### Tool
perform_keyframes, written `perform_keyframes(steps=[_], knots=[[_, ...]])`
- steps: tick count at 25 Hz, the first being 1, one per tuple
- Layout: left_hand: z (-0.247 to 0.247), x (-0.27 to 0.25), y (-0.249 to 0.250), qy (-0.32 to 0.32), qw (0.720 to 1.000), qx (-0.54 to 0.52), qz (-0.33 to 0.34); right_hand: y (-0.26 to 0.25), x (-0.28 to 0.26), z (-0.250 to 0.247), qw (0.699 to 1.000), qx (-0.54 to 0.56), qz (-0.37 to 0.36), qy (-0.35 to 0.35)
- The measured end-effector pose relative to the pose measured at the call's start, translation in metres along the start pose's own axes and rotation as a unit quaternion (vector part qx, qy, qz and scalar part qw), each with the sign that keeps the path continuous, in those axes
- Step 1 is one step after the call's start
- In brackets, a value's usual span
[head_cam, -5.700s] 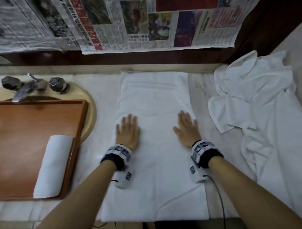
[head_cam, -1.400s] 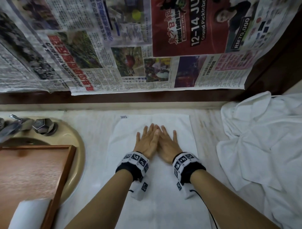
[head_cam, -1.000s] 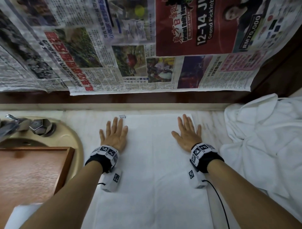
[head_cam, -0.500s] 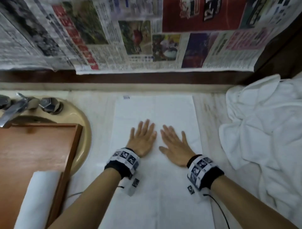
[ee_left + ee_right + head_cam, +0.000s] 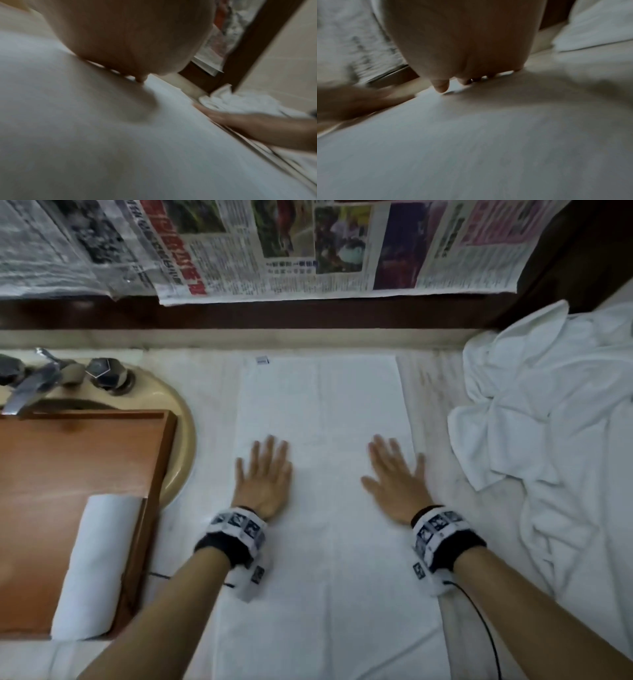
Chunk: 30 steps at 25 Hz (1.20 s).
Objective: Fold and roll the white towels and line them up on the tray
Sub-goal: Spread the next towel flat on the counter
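Note:
A white towel point(image 5: 325, 412), folded into a long strip, lies flat on the counter and runs from the back wall to the front edge. My left hand point(image 5: 265, 474) presses flat on its left side, fingers straight. My right hand point(image 5: 394, 477) presses flat on its right side, fingers spread. Both wrist views show a palm low over white cloth point(image 5: 137, 142) point(image 5: 471, 135). One rolled white towel point(image 5: 97, 566) lies at the right end of the wooden tray point(image 5: 68, 460). A heap of loose white towels point(image 5: 548, 440) sits to the right.
The tray rests over a beige sink point(image 5: 178, 419) with a metal tap point(image 5: 37, 378) at the back left. Newspaper sheets point(image 5: 274, 251) hang on the wall behind the counter. A thin black cable point(image 5: 479, 621) trails from my right wrist.
Half a second ago my hands lay close together at the towel's middle; now they have slid apart to its left and right sides. The head view has tilted a little downward.

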<state>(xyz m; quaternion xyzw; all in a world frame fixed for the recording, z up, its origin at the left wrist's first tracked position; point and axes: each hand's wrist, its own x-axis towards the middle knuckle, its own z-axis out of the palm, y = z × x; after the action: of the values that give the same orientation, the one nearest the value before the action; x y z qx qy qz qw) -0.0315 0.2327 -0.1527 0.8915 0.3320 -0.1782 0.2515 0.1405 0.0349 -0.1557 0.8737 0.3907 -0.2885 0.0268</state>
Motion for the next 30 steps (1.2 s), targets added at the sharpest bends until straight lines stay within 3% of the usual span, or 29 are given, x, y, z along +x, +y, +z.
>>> perform_keyframes(steps=[1, 2, 3, 5, 7, 9, 11, 12, 13, 15, 16, 18, 21, 22, 26, 27, 30], knots=[[-0.010, 0.005, -0.014, 0.018, 0.998, -0.008, -0.062, 0.009, 0.001, -0.007, 0.998, 0.023, 0.064, 0.004], [-0.018, 0.001, -0.018, 0.020, 0.995, -0.019, -0.097, 0.005, -0.005, -0.010, 0.996, 0.042, 0.081, 0.005], [-0.018, -0.006, -0.010, 0.015, 0.996, -0.023, -0.083, -0.009, -0.014, -0.008, 0.998, 0.046, 0.045, 0.014], [0.005, -0.035, 0.030, -0.016, 0.999, -0.020, 0.043, -0.049, -0.039, 0.017, 0.995, 0.026, -0.098, 0.008], [0.033, -0.067, 0.039, -0.047, 0.992, 0.002, 0.117, -0.058, -0.059, 0.042, 0.990, 0.010, -0.140, -0.006], [0.041, -0.070, 0.004, 0.001, 0.997, 0.037, 0.070, -0.031, -0.063, 0.044, 0.999, 0.034, -0.013, 0.001], [0.032, -0.071, -0.031, 0.043, 0.997, 0.006, -0.065, -0.009, -0.075, 0.040, 0.991, 0.076, 0.113, 0.013], [0.029, -0.076, -0.036, 0.039, 0.995, -0.017, -0.092, -0.013, -0.088, 0.041, 0.991, 0.080, 0.104, 0.014], [0.032, -0.085, -0.028, 0.033, 0.997, -0.026, -0.066, -0.028, -0.101, 0.048, 0.997, 0.065, 0.040, 0.021], [0.057, -0.113, 0.007, 0.000, 0.997, -0.005, 0.073, -0.066, -0.125, 0.072, 0.993, 0.026, -0.114, 0.001], [0.072, -0.127, 0.014, -0.024, 0.992, -0.002, 0.122, -0.073, -0.133, 0.082, 0.990, 0.013, -0.143, -0.013], [0.081, -0.132, -0.004, -0.010, 0.993, 0.015, 0.115, -0.054, -0.130, 0.086, 0.998, 0.014, -0.062, -0.007], [0.064, -0.131, -0.042, 0.039, 0.997, -0.027, -0.056, -0.015, -0.134, 0.076, 0.988, 0.080, 0.130, 0.010], [0.063, -0.136, -0.042, 0.044, 0.996, -0.046, -0.061, -0.021, -0.140, 0.077, 0.988, 0.082, 0.128, 0.022], [0.109, -0.169, 0.018, 0.027, 0.994, -0.029, 0.102, -0.094, -0.171, 0.117, 0.994, 0.028, -0.101, 0.017], [0.121, -0.174, 0.017, 0.037, 0.993, 0.008, 0.109, -0.097, -0.176, 0.129, 0.994, 0.011, -0.108, 0.023], [0.123, -0.168, -0.022, 0.111, 0.990, 0.063, 0.064, -0.059, -0.177, 0.146, 0.994, -0.004, -0.011, 0.107]])
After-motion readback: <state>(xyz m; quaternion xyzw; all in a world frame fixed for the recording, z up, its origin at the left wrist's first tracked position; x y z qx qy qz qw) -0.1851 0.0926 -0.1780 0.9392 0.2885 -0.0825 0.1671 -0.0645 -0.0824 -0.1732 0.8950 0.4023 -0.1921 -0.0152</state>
